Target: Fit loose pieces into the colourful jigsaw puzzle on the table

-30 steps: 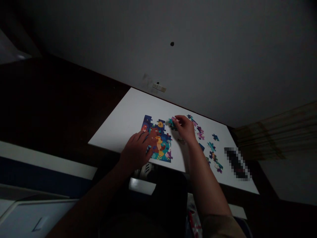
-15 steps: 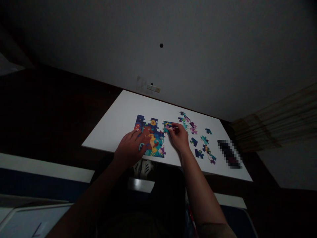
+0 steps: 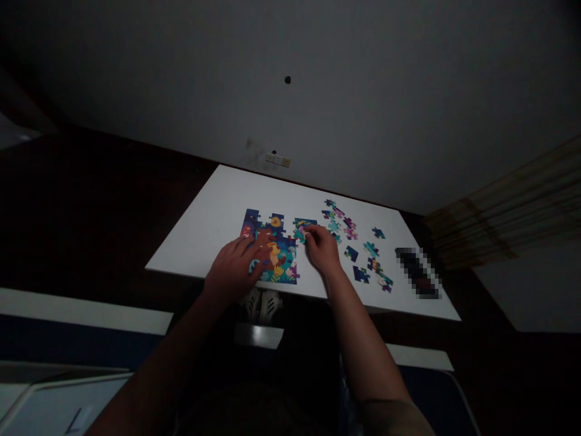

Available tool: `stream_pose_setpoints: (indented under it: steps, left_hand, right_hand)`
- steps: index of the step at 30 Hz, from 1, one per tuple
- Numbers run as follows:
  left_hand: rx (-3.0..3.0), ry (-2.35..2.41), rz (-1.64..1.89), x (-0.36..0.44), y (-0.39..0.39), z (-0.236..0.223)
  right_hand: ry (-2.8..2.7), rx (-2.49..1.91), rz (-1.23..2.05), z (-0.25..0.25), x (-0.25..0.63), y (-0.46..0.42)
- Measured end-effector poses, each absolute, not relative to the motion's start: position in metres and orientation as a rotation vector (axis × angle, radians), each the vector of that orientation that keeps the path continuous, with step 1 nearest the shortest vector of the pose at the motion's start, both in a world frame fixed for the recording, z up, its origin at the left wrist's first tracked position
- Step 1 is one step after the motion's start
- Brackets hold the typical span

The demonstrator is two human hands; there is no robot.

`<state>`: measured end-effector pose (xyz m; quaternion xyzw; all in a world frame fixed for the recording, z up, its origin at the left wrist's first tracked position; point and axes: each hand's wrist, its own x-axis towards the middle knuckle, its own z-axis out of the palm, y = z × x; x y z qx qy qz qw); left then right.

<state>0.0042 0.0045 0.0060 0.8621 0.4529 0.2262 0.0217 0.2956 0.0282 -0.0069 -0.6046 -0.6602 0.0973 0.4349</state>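
Observation:
The partly joined jigsaw puzzle (image 3: 275, 257), showing a brown bear among blue and green plants, lies near the front edge of the white table. My left hand (image 3: 232, 265) rests on its left side, palm down with fingers spread. To the right of the joined part, my right hand (image 3: 323, 247) pinches a teal and pink puzzle piece (image 3: 299, 234) between thumb and fingertips. Just behind that piece lies a dark teal section with yellow marks (image 3: 305, 222), partly covered by my fingers. Whether the held piece touches its neighbours is too small to tell.
Loose puzzle pieces (image 3: 349, 229) are scattered right of my right hand, with more (image 3: 362, 274) near the front edge. A pixelated dark object (image 3: 418, 274) lies at the table's right end. Behind the white table (image 3: 195, 221) rises a grey wall with a socket strip (image 3: 278, 160).
My right hand has shifted slightly left with the pinched piece, nearer the joined puzzle. My left hand stays spread on the puzzle. The whole view has moved a little.

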Motion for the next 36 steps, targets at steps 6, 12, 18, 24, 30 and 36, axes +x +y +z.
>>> stream_pose_setpoints:
  steps: [6, 12, 18, 24, 30, 36]
  left_hand:
    - [2.673, 1.409, 0.694, 0.005, 0.004, 0.006]
    - [2.672, 1.411, 0.693, 0.005, 0.004, 0.006]
    - [2.67, 1.422, 0.682, 0.005, 0.004, 0.007]
    - [2.684, 1.417, 0.665, 0.005, 0.004, 0.007]
    - [2.672, 1.393, 0.678, 0.005, 0.005, 0.007]
    - [2.663, 1.402, 0.686, 0.005, 0.005, 0.006]
  right_hand:
    - [-1.619, -1.517, 0.248, -0.002, 0.292, 0.023]
    - [-1.537, -1.506, 0.261, -0.002, 0.292, 0.021]
    - [-1.493, -1.575, 0.34, -0.007, 0.295, 0.013]
    - [-1.581, -1.649, 0.295, -0.003, 0.291, -0.003]
    - [-1.631, -1.614, 0.224, 0.0, 0.287, -0.006]
    - [-1.639, -1.595, 0.226, 0.0, 0.285, -0.008]
